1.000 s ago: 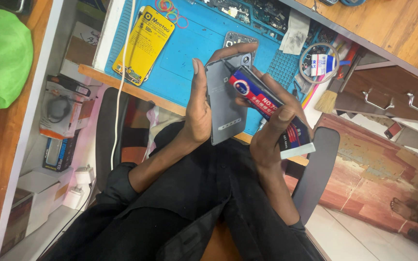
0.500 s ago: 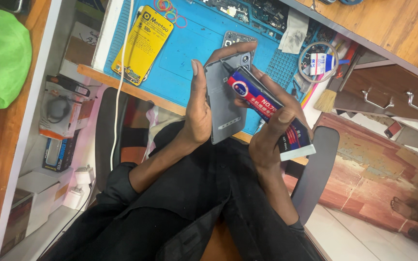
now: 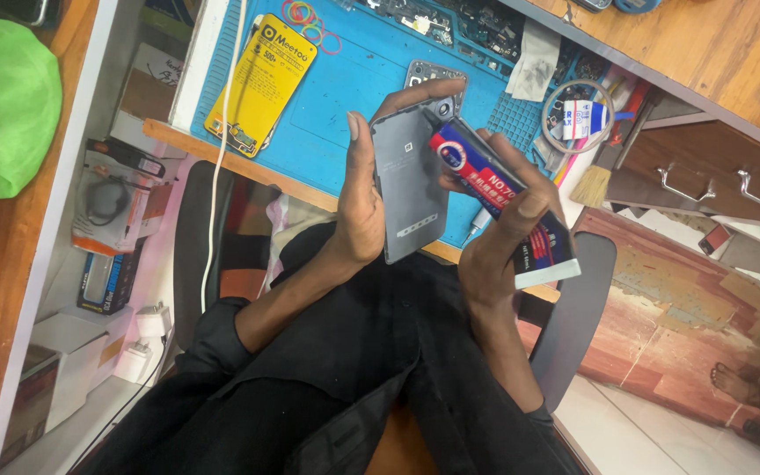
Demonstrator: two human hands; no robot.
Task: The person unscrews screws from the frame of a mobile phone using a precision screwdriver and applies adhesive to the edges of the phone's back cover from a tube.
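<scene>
My left hand [image 3: 361,204] grips a grey phone back panel [image 3: 406,180] by its left edge, holding it upright above my lap. My right hand [image 3: 499,242] squeezes a glue tube [image 3: 494,189], red, blue and black with a white crimped end, its tip pressed near the panel's upper right corner by the camera hole. Both hands hover over the front edge of a blue work mat [image 3: 345,88].
A yellow pouch [image 3: 261,84] lies on the mat's left. Coloured rubber bands [image 3: 310,18], a second phone part [image 3: 433,75], a wire coil [image 3: 578,119] and a brush [image 3: 591,180] sit further back. A green bag [image 3: 2,105] rests at left; drawers [image 3: 705,176] at right.
</scene>
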